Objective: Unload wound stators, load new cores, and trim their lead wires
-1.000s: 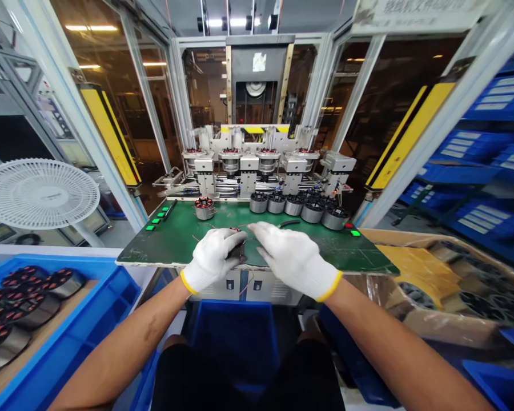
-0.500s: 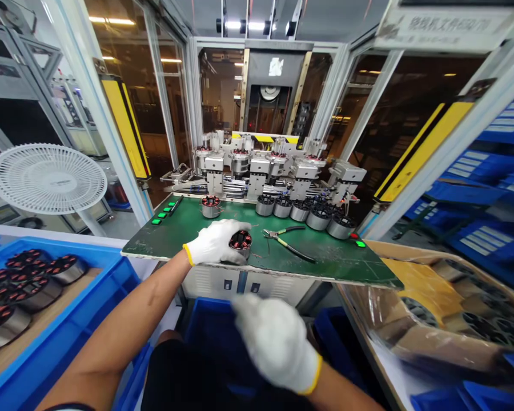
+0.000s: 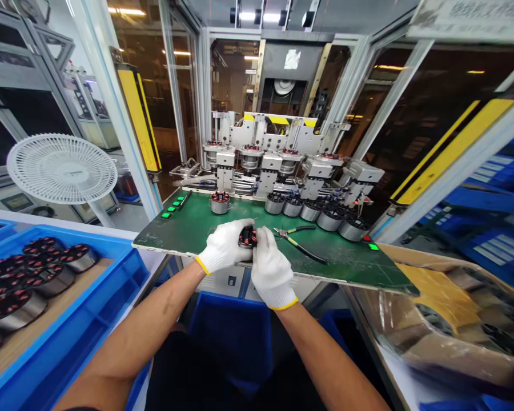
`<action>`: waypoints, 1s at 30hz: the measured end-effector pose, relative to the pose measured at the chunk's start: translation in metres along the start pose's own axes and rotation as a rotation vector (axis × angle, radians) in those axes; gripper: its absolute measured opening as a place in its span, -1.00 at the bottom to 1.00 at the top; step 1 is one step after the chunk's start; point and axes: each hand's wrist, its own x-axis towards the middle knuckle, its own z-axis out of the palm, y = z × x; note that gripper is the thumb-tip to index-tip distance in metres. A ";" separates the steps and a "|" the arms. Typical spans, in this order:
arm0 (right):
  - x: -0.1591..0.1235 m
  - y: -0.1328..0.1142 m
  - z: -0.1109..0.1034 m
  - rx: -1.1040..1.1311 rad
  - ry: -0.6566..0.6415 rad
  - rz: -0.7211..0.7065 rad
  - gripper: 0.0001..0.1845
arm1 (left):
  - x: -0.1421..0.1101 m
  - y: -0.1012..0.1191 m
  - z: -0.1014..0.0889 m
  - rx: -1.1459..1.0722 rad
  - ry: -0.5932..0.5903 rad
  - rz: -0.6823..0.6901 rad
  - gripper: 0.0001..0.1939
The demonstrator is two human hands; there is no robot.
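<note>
Both of your white-gloved hands are closed and meet over the near part of the green work board at 12 o'clock, pressed in toward each other rather than spread. Between them sits a wound motor stator, a dark core with copper-red windings. Your left hand wraps its left side, fingers curled over, while your right hand stands almost upright against its right side. You can't tell whether the stator also touches the board.

Just beside your right hand, at 1 o'clock, lie dark-handled pliers on the board. A second stator stands farther off at 12 o'clock, and a row of stators lines the far edge at 1 o'clock, below a multi-station winding machine.

At 9 o'clock, a blue crate holds more stators. At 3 o'clock, there's a cardboard box with dark parts inside — and at 6 o'clock, a blue bin.
</note>
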 end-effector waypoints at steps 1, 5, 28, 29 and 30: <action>0.000 -0.004 -0.003 -0.022 -0.018 0.045 -0.51 | 0.000 0.000 0.000 0.002 0.002 0.000 -0.31; 0.009 -0.004 -0.020 -0.031 -0.192 0.129 -0.62 | 0.000 0.002 -0.002 0.017 -0.003 -0.007 -0.31; 0.070 0.039 -0.045 0.673 -0.643 0.047 -0.69 | 0.002 0.000 -0.004 -0.016 -0.058 0.002 -0.34; 0.068 0.038 -0.038 0.803 -0.691 0.186 -0.65 | 0.001 0.000 -0.004 -0.013 -0.055 -0.005 -0.35; 0.063 0.037 -0.032 0.887 -0.729 0.274 -0.61 | 0.001 0.000 -0.005 -0.015 -0.050 -0.004 -0.35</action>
